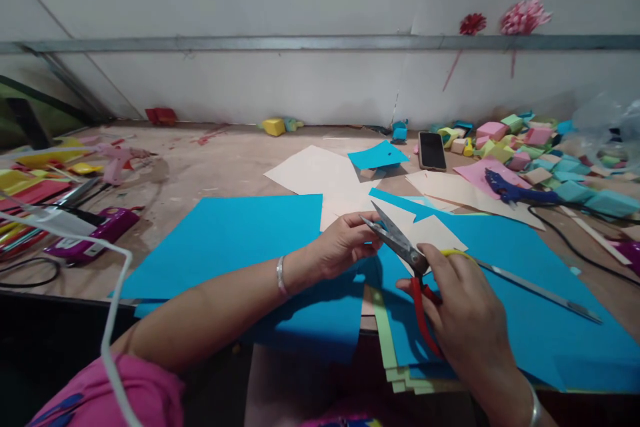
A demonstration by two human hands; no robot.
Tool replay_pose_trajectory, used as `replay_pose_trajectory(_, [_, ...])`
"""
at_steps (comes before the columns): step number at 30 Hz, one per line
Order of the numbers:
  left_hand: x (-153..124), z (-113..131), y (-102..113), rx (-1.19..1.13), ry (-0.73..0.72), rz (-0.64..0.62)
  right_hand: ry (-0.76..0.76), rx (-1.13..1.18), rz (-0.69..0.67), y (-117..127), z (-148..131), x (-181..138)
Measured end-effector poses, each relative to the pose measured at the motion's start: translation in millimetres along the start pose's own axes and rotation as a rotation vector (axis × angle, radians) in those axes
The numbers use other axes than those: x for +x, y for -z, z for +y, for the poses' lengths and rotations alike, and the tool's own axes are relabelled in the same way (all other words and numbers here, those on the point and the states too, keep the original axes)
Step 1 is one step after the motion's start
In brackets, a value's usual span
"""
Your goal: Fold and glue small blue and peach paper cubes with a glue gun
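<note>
My right hand (pixel 467 307) grips red-handled scissors (pixel 400 243), their blades parted and pointing up and left. Close to the blade tips, my left hand (pixel 345 247) has its thumb and fingers drawn together; whatever is between them is hidden or too small to make out. Under my left forearm lies a blue sheet (pixel 240 240). Beneath my right hand more blue sheets (pixel 530 333) rest on pale green ones (pixel 387 347). Cut cream paper (pixel 440 233) lies behind the scissors. A thin metal strip (pixel 540 290) is beside my right hand, near a yellow curved piece.
At the right are a phone (pixel 432 151), a blue glue gun (pixel 520 190) with its cord, and a heap of small paper boxes (pixel 535 140). To the left lie a pink glue gun (pixel 117 163) and a purple device (pixel 95 233). A white cable (pixel 117 293) hangs in the foreground.
</note>
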State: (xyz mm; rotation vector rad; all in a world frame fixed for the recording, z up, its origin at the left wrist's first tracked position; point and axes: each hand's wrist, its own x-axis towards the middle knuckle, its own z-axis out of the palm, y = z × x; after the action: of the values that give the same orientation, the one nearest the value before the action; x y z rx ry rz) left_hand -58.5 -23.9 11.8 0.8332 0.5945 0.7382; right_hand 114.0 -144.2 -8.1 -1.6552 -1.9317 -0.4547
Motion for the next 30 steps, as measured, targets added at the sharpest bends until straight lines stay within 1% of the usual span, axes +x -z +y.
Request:
replay_pose_trajectory(6, [-1.7,1.6,-4.2,-0.041,0.014,-0.013,-0.037,0.006,-0.018,-0.8,-2.3,1.7])
replay_pose_trajectory(11, [-4.1,2.7,-6.4,-0.040,0.027,0.003,-0.007,0.009,-0.008,0.5,-3.9,4.4])
replay_pose_trajectory(17, [-5.0,2.0,-7.2,-0.021,0.001,0.009,-0.043,-0.015,-0.058,0.8,-5.6,4.3])
replay_pose_trajectory(21, [-5.0,1.4,-7.2,-0.032,-0.007,0.030,-0.060,-0.005,-0.053,-1.6,-5.5,4.9])
replay_pose_trajectory(25, [-5.3,2.3,-7.5,-0.014,-0.010,-0.005,-0.067,0.027,-0.040,-4.0,-4.7,6.0])
replay_pose_trajectory(30, [-5.1,3.2,-8.2,-0.007,0.007,0.006,-0.064,0.070,-0.030,-5.2,-3.9,5.0])
